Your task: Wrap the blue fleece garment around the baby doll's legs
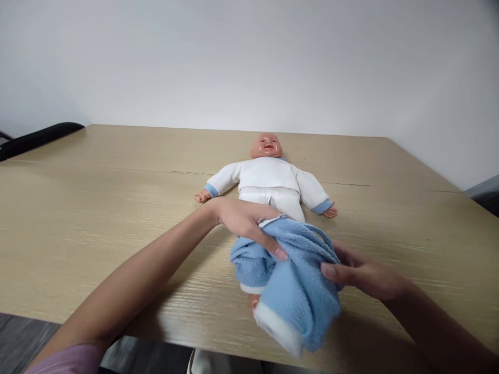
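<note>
A baby doll (268,173) lies on its back on the table, head at the far side, in a white top with blue cuffs. Blue terry doll trousers (298,283) with white cuffs are bunched over its lower legs. One bare foot (253,301) shows below the left cuff; the other foot is hidden. My left hand (253,221) grips the trousers' upper edge, thumb in front and fingers behind the cloth. My right hand (356,270) pinches the right side of the same cloth, its fingers partly hidden behind it.
The wooden table (117,202) has thin seams across it and meets a white wall (249,62) at the back. A black chair part (42,136) stands at the left edge, and another dark object (487,195) at the right. The near edge is just below the trousers.
</note>
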`<state>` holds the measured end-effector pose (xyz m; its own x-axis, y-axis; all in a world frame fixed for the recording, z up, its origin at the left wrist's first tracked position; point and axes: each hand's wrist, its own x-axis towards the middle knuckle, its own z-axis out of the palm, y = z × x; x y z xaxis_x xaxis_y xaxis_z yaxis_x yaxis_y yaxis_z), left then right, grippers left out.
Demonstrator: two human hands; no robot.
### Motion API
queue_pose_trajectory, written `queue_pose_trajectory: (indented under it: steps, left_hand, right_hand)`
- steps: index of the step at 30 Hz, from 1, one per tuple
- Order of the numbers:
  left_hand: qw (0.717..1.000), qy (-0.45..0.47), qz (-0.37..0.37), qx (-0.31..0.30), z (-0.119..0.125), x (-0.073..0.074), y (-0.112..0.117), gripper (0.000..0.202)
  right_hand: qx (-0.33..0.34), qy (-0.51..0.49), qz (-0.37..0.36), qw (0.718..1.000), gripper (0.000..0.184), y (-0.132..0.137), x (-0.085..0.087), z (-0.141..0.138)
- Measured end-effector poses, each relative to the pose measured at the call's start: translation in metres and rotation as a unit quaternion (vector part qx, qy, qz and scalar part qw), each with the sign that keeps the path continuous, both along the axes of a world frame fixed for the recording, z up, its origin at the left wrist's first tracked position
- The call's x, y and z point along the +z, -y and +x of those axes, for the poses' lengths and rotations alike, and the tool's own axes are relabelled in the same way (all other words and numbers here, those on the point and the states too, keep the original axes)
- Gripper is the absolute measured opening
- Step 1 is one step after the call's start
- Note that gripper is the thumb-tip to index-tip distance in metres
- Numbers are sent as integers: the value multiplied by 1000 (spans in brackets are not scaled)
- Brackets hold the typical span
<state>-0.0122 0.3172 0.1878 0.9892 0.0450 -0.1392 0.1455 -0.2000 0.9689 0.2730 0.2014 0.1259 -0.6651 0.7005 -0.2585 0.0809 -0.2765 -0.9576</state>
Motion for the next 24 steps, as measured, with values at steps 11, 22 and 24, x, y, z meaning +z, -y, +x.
queue_pose_trajectory:
  steps: [11, 22, 24]
  left_hand:
    - [985, -55, -156, -39, 1, -4, 7, 54]
    - [997, -13, -74, -8, -3, -14, -5, 32]
    - [996, -11, -88, -12, -3, -13, -4, 31]
  right_hand:
    - [-9, -64, -6, 998, 72, -4, -15, -4]
    - [52, -77, 1, 996, 84, -7, -5, -9]
    - [70, -95, -11, 993, 89, -6, 3, -13]
